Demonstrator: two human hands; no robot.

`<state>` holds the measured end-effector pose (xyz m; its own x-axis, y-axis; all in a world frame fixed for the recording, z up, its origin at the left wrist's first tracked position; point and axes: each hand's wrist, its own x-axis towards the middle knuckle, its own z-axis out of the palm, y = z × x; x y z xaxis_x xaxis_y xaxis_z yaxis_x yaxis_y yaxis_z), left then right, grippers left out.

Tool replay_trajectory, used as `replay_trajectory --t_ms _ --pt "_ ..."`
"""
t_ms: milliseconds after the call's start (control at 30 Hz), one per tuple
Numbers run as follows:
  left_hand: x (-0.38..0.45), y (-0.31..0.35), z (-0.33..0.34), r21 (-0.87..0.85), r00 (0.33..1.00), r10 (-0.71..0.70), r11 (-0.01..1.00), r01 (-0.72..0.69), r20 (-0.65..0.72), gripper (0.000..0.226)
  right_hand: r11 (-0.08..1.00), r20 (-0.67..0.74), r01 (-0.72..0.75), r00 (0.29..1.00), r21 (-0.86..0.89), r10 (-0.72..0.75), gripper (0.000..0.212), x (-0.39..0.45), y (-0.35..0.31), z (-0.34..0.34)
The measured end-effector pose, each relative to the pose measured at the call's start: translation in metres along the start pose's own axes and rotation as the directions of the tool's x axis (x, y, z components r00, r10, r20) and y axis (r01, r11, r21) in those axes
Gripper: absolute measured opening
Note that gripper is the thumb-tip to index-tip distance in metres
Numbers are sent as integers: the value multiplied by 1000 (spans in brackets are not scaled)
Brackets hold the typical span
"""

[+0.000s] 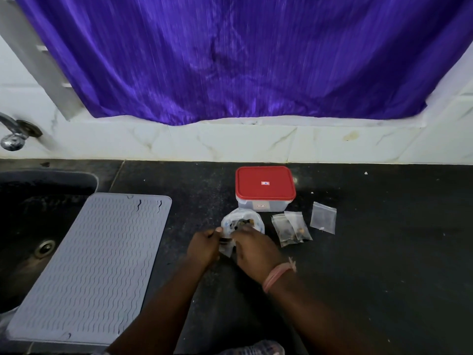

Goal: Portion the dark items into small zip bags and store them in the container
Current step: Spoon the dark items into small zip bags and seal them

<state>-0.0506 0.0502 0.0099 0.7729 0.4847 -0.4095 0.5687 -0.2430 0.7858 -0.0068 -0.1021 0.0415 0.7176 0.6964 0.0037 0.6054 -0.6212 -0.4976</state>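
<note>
A clear plastic bag [243, 220] of dark items lies open on the black counter, just in front of a clear container with a red lid [265, 187], which is closed. My left hand [203, 245] and my right hand [254, 251] together pinch a small zip bag [226, 248] with dark items in it, right below the open bag. Two filled small zip bags [291, 229] lie overlapping to the right. One empty small zip bag [323, 217] lies further right.
A grey ribbed silicone mat [94, 265] covers the counter's left part and overhangs the dark sink [30, 226]. A tap [12, 139] sticks out of the white tiled wall. A purple curtain [230, 60] hangs behind. The black counter [384, 252] stretches to the right.
</note>
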Motion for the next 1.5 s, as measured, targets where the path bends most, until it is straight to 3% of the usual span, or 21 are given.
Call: replay_trajectory --t_ms 100,233,300,400,467,533,600,700,900,1000,1167,1233,1367,1500 --pt "-2 0 -1 -83 999 -45 996 45 -6 35 974 -81 142 984 -179 -158 37 -6 2 16" --pt "0 -3 -1 -169 996 -92 982 88 -11 33 948 -150 166 966 -271 -211 45 -12 8 27" --pt "1 -4 1 -174 993 -118 978 111 -31 33 980 -210 138 963 -144 -167 38 -13 10 22" --pt "5 -8 1 -141 986 -149 980 138 -74 35 973 -348 51 937 227 32 32 -13 14 19" --pt "8 -11 1 -114 983 -164 981 155 -82 36 900 -429 -20 875 435 226 25 -9 21 21" --pt "10 -11 3 -116 981 -190 976 185 -35 34 841 -454 -145 788 521 417 23 -5 32 22" --pt "11 -10 6 -121 978 -207 970 209 33 34 810 -407 -280 752 516 519 22 -2 43 23" --pt "14 -9 14 -132 961 -256 954 269 110 34 828 -314 -378 794 415 520 25 7 54 31" --pt "23 -9 36 -197 943 -287 928 318 168 34 910 -277 -328 877 253 393 36 16 57 44" --pt "32 -6 46 -213 947 -278 927 308 160 32 907 -296 -313 871 282 393 35 14 61 48" --pt "41 -10 53 -262 944 -317 906 331 94 29 850 -202 -376 860 368 468 34 11 70 53" --pt "42 -11 55 -291 945 -314 899 328 92 26 797 -150 -423 837 432 526 33 12 73 52" --pt "44 -9 56 -284 941 -324 897 339 98 25 479 79 -574 691 664 718 30 20 74 48" --pt "42 -5 53 -271 946 -304 907 323 110 24 325 237 -677 598 660 766 24 26 88 40"
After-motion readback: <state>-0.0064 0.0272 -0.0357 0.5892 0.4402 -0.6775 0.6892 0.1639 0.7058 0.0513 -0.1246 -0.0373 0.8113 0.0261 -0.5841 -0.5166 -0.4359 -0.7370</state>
